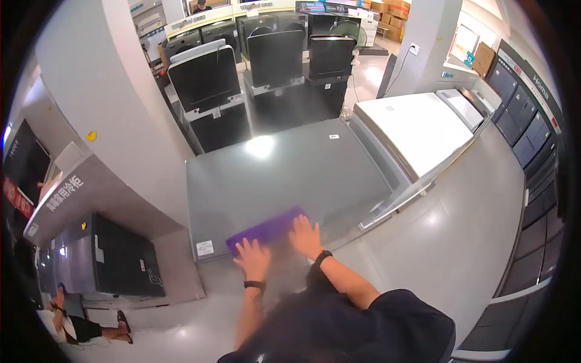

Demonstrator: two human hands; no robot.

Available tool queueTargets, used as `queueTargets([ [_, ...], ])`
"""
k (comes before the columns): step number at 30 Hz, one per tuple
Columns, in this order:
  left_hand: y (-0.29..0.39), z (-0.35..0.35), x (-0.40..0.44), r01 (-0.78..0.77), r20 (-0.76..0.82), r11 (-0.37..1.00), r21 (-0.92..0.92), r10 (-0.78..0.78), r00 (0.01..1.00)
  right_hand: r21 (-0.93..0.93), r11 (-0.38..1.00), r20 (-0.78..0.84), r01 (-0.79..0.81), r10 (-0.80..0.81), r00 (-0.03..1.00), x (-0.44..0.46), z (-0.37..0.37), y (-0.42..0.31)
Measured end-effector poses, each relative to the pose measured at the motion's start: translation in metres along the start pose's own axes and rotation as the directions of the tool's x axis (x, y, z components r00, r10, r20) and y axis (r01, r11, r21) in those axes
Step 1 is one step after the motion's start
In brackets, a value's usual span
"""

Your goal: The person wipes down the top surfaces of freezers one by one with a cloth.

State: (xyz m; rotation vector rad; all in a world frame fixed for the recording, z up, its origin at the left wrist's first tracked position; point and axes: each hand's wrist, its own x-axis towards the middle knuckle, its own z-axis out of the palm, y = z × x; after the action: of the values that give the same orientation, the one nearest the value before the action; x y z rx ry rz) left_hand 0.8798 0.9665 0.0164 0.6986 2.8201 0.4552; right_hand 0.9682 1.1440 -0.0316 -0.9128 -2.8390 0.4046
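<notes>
A purple cloth, folded into a long strip, lies along the front edge of a grey chest freezer lid. My left hand rests on the cloth's left end with the fingers spread. At the other end, my right hand lies on the cloth, its fingers stretched out and apart. Both palms face down, and neither hand is wrapped round anything. White labels are stuck near the lid's corners.
A white chest freezer adjoins on the right. Several appliances with raised dark lids stand behind. A grey pillar rises at left, near a dark freezer. Another person is at lower left. Fridges line the right wall.
</notes>
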Motion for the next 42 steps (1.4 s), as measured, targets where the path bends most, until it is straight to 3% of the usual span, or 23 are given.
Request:
queueTargets([
  [3, 0.026, 0.009, 0.015, -0.032, 0.059, 0.999, -0.002, 0.032, 0.998, -0.005, 0.999, -0.047, -0.034, 0.034, 0.998, 0.016, -0.007, 0.026],
  [8, 0.087, 0.037, 0.051, -0.118, -0.008, 0.99, 0.084, 0.119, 0.993, 0.065, 0.99, -0.023, -0.125, 0.127, 0.992, 0.063, -0.032, 0.078],
  [11, 0.119, 0.052, 0.096, -0.136, -0.006, 0.977, 0.166, 0.139, 0.99, 0.156, 0.971, 0.126, -0.178, 0.16, 0.979, 0.097, -0.061, 0.115],
  [14, 0.151, 0.04, 0.133, -0.037, -0.019, 0.994, 0.104, 0.039, 0.999, 0.164, 0.944, 0.355, -0.285, 0.213, 0.91, 0.129, -0.128, 0.134],
  [17, 0.163, 0.04, 0.167, -0.002, -0.037, 0.993, 0.121, 0.007, 0.999, 0.035, 0.983, 0.258, -0.18, 0.166, 0.952, 0.14, -0.126, 0.153],
  [18, 0.165, 0.038, 0.176, -0.009, 0.005, 0.992, 0.122, 0.008, 1.0, 0.03, 0.996, 0.168, -0.082, 0.076, 0.983, 0.147, -0.12, 0.157],
  [20, 0.16, 0.042, 0.181, -0.122, -0.057, 0.981, 0.15, 0.132, 0.99, 0.011, 0.994, 0.002, 0.108, -0.108, 0.994, 0.152, -0.097, 0.16],
  [21, 0.157, 0.045, 0.18, -0.181, -0.079, 0.969, 0.17, 0.196, 0.977, 0.098, 0.975, 0.075, 0.198, -0.206, 0.976, 0.155, -0.085, 0.158],
  [23, 0.159, 0.046, 0.173, -0.151, -0.1, 0.975, 0.165, 0.169, 0.98, 0.267, 0.9, 0.183, 0.344, -0.398, 0.899, 0.163, -0.072, 0.158],
  [24, 0.154, 0.048, 0.168, -0.178, -0.141, 0.976, 0.128, 0.196, 0.97, 0.247, 0.895, 0.116, 0.373, -0.409, 0.905, 0.159, -0.067, 0.157],
  [26, 0.145, 0.047, 0.154, -0.182, -0.169, 0.979, 0.092, 0.195, 0.966, 0.202, 0.881, -0.031, 0.427, -0.43, 0.902, 0.146, -0.061, 0.148],
  [31, 0.117, 0.038, 0.119, -0.08, -0.14, 0.99, 0.117, 0.097, 0.985, 0.174, 0.909, 0.016, 0.379, -0.387, 0.922, 0.147, -0.066, 0.146],
  [35, 0.109, 0.045, 0.1, -0.116, -0.271, 0.976, 0.184, 0.164, 0.949, 0.099, 0.872, -0.036, 0.479, -0.478, 0.878, 0.14, -0.064, 0.149],
  [38, 0.106, 0.05, 0.096, -0.099, -0.289, 0.961, 0.258, 0.174, 0.941, 0.139, 0.827, -0.115, 0.545, -0.534, 0.838, 0.129, -0.068, 0.156],
  [42, 0.115, 0.039, 0.07, -0.094, -0.32, 0.977, 0.191, 0.152, 0.935, 0.255, 0.836, -0.033, 0.486, -0.495, 0.868, 0.105, -0.088, 0.161],
])
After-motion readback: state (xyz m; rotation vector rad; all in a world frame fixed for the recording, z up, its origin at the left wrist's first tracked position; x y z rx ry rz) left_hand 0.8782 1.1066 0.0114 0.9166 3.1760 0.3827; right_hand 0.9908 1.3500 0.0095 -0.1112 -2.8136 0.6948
